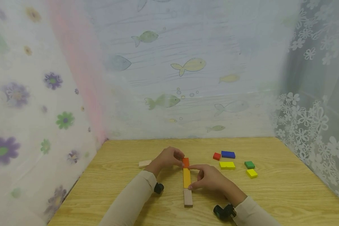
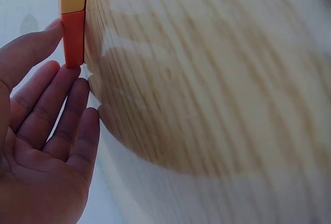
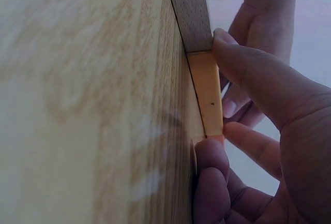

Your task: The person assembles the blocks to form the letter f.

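Three blocks lie end to end in a straight row: a plain wooden block [image 1: 188, 198] nearest me, a yellow-orange block [image 1: 187, 178] in the middle, a red-orange block [image 1: 185, 162] at the far end. My left hand [image 1: 169, 157] is left of the far end. Its thumb touches the side of the red-orange block [image 2: 74, 38], and its extended fingers reach that block's end. From the right, my right hand [image 1: 212, 178] touches the row: thumb by the wood and yellow-orange joint, index finger by the yellow-orange and red-orange joint. Its other fingers are bent.
A striped wooden piece [image 1: 145, 164] lies left of the left hand. To the right sit a small red block [image 1: 217, 156], a blue block [image 1: 228, 154], a long yellow block [image 1: 227, 165], a green block [image 1: 250, 164] and a small yellow block [image 1: 252, 173]. Printed curtains surround the table.
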Demonstrator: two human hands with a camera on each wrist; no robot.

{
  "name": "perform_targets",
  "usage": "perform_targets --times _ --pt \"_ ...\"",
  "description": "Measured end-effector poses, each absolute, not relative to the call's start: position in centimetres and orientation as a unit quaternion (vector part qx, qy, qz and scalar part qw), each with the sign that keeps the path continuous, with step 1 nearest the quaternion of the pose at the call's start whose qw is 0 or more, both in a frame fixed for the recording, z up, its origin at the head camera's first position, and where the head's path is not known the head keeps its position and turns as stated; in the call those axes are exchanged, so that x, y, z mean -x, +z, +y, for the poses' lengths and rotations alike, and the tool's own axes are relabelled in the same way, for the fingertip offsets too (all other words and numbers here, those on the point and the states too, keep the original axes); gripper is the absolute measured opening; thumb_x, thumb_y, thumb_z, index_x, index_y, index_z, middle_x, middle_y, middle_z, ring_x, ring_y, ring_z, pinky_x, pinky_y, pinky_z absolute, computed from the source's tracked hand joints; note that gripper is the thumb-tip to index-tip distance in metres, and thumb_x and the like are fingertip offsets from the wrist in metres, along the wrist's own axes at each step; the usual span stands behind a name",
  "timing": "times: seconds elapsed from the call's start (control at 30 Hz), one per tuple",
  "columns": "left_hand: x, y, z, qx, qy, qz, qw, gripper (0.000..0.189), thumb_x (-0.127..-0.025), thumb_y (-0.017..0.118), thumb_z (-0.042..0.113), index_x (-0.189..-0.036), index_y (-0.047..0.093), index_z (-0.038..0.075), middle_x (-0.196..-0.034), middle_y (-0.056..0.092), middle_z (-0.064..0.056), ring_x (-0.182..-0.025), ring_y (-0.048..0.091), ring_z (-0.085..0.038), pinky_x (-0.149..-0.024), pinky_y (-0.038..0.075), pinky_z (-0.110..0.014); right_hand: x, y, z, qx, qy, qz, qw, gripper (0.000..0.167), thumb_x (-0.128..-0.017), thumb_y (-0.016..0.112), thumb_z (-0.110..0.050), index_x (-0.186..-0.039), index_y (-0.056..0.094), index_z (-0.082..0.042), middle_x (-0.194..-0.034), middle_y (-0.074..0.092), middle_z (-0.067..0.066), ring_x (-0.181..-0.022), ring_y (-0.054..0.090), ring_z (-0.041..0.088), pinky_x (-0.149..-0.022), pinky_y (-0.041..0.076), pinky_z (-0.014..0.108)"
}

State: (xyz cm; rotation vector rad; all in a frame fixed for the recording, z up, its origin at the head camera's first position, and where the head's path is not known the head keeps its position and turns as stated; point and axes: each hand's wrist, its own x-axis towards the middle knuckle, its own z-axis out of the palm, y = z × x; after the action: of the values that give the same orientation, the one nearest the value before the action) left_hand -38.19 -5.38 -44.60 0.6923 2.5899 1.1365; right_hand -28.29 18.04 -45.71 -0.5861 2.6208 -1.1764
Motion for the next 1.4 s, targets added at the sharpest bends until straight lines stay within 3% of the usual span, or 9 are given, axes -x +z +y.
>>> perform_targets --times 0.9,1.13,1.4 --pt "37.8 -44.9 -5.3 -0.231 0.392 0.884 0.106 0.042 -0.084 0.088 0.023 -0.122 0.074 0.010 -0.117 0.074 -0.001 -0.110 0.069 -0.020 -0.101 0.056 -0.043 28.3 -45.6 18.0 0.197 -0.401 0.889 0.104 0.079 -0.077 0.091 -0.044 -0.146 0.060 -0.021 -0.078 0.064 0.001 -0.066 0.055 0.015 -0.055 0.044 0.027" --pt "37.2 -44.8 -5.5 -0.238 0.388 0.883 0.116 0.027 -0.087 0.086 0.027 -0.111 0.079 0.017 -0.107 0.075 0.005 -0.101 0.067 -0.017 -0.090 0.058 -0.040 28.4 -45.8 18.1 0.198 -0.396 0.891 0.104 0.081 -0.077 0.091 -0.047 -0.147 0.060 -0.021 -0.078 0.064 0.000 -0.065 0.055 0.015 -0.055 0.045 0.027" --pt "36.6 -44.8 -5.3 -0.240 0.356 0.897 0.107 0.049 -0.080 0.091 0.034 -0.121 0.074 0.014 -0.118 0.073 0.003 -0.115 0.066 -0.019 -0.103 0.054 -0.042 28.6 -46.0 18.1 0.199 -0.395 0.891 0.104 0.082 -0.076 0.091 -0.047 -0.147 0.060 -0.021 -0.078 0.065 0.000 -0.065 0.056 0.014 -0.056 0.045 0.026"
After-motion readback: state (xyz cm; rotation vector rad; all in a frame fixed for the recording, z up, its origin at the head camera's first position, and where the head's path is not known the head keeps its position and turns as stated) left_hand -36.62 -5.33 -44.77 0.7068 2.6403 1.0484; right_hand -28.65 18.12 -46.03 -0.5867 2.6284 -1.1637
